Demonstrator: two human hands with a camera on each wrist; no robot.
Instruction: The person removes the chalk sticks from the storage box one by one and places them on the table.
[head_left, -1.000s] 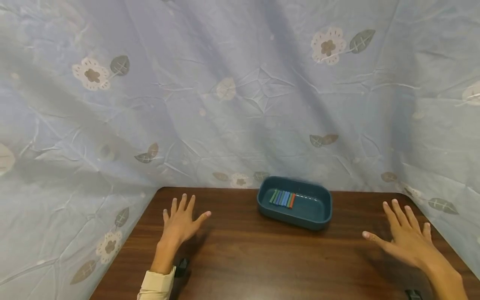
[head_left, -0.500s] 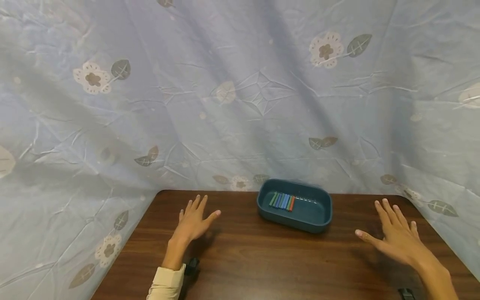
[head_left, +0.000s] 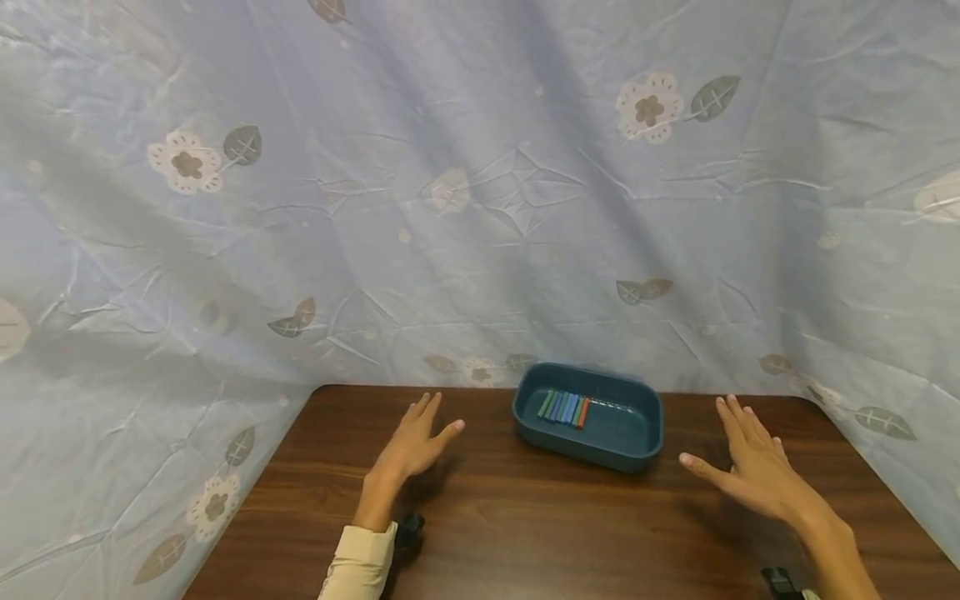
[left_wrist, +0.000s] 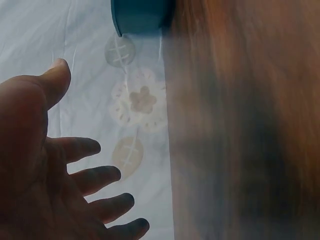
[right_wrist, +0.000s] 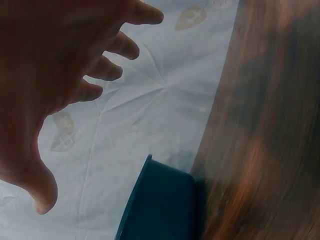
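Observation:
A dark teal rectangular tray (head_left: pixel 630 421) with rounded corners stands near the back edge of the table. In its left half, several short thin sticks (head_left: pixel 564 409), green, blue and one orange-red, lie side by side in a row. My left hand (head_left: pixel 411 446) hovers left of the tray, fingers extended, thumb pointing toward it. To the tray's right, my right hand (head_left: pixel 757 467) is held over the table with fingers spread and thumb toward the tray. Neither hand holds anything. In both wrist views, part of the tray's outer wall (right_wrist: pixel 165 205) shows beyond the hand.
The brown wood-grain table (head_left: pixel 525 533) has rounded back corners. A pale blue-grey flowered cloth (head_left: pixel 480 208) hangs behind it and along both sides. Dark wrist devices (head_left: pixel 408 531) show beneath both wrists.
Both hands have moved inward toward the tray, the left one rightward and the right one leftward. The tray and sticks stay put on the table; the head view has tilted slightly up.

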